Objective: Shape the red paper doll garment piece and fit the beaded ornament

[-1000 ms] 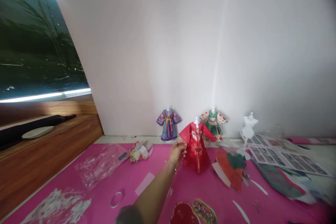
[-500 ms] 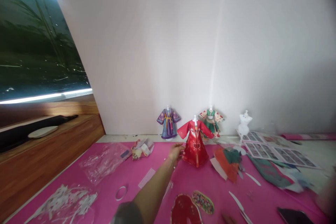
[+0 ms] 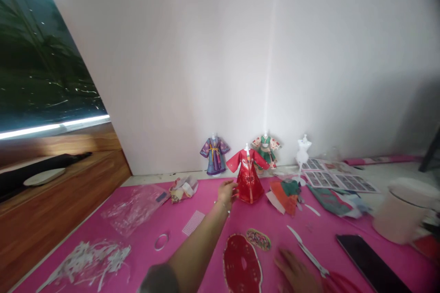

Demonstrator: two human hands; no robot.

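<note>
My left hand [image 3: 227, 191] reaches far across the pink mat [image 3: 213, 238] and touches the lower left edge of a red paper robe [image 3: 247, 175] standing on a small white mannequin. Its fingers are curled against the skirt. My right hand [image 3: 295, 274] lies flat on the mat near the bottom edge, fingers spread, beside a red paper cut-out [image 3: 242, 268] and close to scissors [image 3: 311, 256]. A purple robe figure [image 3: 213, 154] and a green robe figure [image 3: 265, 147] stand behind, against the wall.
A bare white mannequin [image 3: 303, 152] and printed sheets [image 3: 338, 181] lie at right. Folded orange and green paper pieces [image 3: 285, 191], a dark phone [image 3: 366, 263], a white tub [image 3: 400, 210], plastic bags [image 3: 132, 206], a tape ring [image 3: 161, 241] and paper scraps [image 3: 87, 261] are spread over the mat.
The view has swung right and down, bringing the tub, the phone and my right hand into sight. My left hand stays at the red robe's skirt.
</note>
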